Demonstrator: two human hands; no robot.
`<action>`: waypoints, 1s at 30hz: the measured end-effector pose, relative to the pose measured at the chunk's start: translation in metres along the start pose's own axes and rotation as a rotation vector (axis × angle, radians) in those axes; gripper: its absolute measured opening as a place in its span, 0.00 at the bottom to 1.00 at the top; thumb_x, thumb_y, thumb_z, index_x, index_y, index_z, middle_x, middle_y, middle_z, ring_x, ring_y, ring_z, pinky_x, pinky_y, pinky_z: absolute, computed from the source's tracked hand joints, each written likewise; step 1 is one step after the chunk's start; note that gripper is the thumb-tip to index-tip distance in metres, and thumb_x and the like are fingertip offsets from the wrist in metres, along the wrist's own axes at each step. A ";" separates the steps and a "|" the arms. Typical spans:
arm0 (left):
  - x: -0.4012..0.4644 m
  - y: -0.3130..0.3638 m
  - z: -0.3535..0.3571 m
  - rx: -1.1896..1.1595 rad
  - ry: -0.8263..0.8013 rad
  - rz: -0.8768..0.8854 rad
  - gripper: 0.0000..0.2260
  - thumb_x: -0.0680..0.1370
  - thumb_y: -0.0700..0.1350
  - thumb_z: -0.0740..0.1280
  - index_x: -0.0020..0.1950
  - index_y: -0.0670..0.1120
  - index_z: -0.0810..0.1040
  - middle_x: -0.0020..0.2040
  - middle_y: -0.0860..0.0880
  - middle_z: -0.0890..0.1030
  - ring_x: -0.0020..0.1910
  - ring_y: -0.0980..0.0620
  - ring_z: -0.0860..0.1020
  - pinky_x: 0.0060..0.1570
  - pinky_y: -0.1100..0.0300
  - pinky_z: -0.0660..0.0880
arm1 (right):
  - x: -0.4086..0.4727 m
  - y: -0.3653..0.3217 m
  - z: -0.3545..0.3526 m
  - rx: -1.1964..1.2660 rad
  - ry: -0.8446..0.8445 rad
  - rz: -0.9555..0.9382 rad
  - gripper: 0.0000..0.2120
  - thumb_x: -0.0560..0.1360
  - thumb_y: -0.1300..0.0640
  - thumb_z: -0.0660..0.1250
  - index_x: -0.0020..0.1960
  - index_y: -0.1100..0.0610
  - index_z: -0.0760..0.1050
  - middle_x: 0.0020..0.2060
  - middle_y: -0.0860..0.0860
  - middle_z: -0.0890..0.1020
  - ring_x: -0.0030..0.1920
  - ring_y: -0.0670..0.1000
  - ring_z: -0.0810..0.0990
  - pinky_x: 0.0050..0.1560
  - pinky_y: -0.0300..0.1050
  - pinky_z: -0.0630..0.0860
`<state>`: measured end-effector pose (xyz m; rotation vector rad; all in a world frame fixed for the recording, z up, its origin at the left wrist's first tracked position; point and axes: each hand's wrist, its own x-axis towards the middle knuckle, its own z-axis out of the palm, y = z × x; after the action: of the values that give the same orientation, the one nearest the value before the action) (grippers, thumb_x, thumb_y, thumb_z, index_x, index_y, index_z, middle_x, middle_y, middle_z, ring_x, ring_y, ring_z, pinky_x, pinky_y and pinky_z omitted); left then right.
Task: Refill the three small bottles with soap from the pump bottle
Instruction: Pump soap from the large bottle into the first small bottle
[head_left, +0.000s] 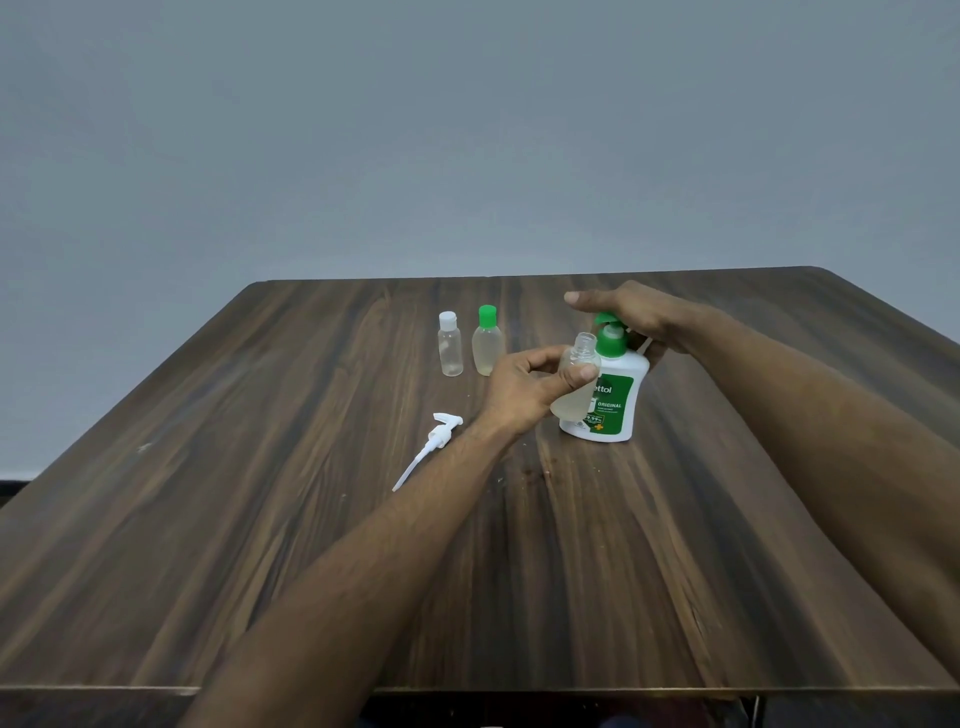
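My left hand (524, 387) grips an uncapped clear small bottle (577, 384) with pale soap in its lower part, held upright against the front of the pump bottle (618, 395). The pump bottle is white with a green label and green pump and stands on the table. My right hand (631, 312) lies over the green pump head, fingers curled around it. Two other small bottles stand further back to the left: one with a white cap (450, 344), one with a green cap (487, 340) that holds pale liquid.
A loose white pump top with its long tube (431, 449) lies on the dark wooden table (311, 571), left of my left wrist. A plain grey wall rises behind the table's far edge.
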<state>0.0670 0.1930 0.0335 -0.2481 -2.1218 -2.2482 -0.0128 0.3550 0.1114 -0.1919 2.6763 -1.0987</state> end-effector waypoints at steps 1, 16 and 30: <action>0.000 0.000 0.000 0.000 0.002 0.001 0.12 0.73 0.41 0.75 0.56 0.41 0.83 0.41 0.53 0.85 0.42 0.55 0.83 0.48 0.54 0.82 | 0.002 0.001 0.001 -0.007 0.010 -0.006 0.26 0.75 0.32 0.64 0.45 0.56 0.78 0.40 0.55 0.84 0.38 0.56 0.84 0.34 0.46 0.78; 0.000 0.001 0.001 0.012 0.000 0.008 0.11 0.72 0.43 0.76 0.54 0.44 0.84 0.42 0.53 0.85 0.45 0.53 0.83 0.52 0.50 0.81 | -0.001 0.001 0.000 0.001 0.008 -0.017 0.29 0.73 0.29 0.65 0.44 0.56 0.78 0.37 0.54 0.85 0.36 0.55 0.85 0.32 0.46 0.78; -0.001 0.002 0.002 -0.012 -0.019 0.007 0.10 0.73 0.41 0.75 0.53 0.43 0.84 0.40 0.52 0.85 0.42 0.55 0.84 0.47 0.56 0.82 | -0.002 0.000 -0.001 0.007 -0.026 -0.002 0.39 0.65 0.21 0.61 0.48 0.57 0.79 0.44 0.57 0.84 0.44 0.59 0.85 0.40 0.51 0.81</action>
<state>0.0689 0.1952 0.0355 -0.2782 -2.1134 -2.2651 -0.0111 0.3558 0.1125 -0.2065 2.6496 -1.0977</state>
